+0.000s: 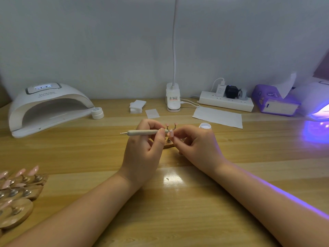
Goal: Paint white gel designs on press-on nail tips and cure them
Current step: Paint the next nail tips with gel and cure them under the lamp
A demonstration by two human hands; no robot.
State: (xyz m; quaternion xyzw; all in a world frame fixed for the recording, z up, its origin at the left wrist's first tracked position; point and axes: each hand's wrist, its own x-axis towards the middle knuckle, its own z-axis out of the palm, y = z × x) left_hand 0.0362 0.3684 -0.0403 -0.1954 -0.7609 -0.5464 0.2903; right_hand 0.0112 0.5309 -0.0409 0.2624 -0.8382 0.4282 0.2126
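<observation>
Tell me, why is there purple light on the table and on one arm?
In the head view, the lit curing lamp at the right edge casts violet glow on the table beneath it and along the right forearm; white glare shines between the wrists.

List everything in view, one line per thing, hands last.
dotting tool: 1, beige, held level in left hand
nail tip: 1, pink, pinched by right hand
nail stand: 1, wooden, behind the hands
gel pot: 1, white, open, right of stand
lidded jar: 1, white, beside left lamp
spare stands: several, wooden with pink tips, near left
left lamp: 1, white, unlit inside
right lamp: 1, white, glowing violet
power strip: 1, white, back
left hand: 1
right hand: 1
</observation>
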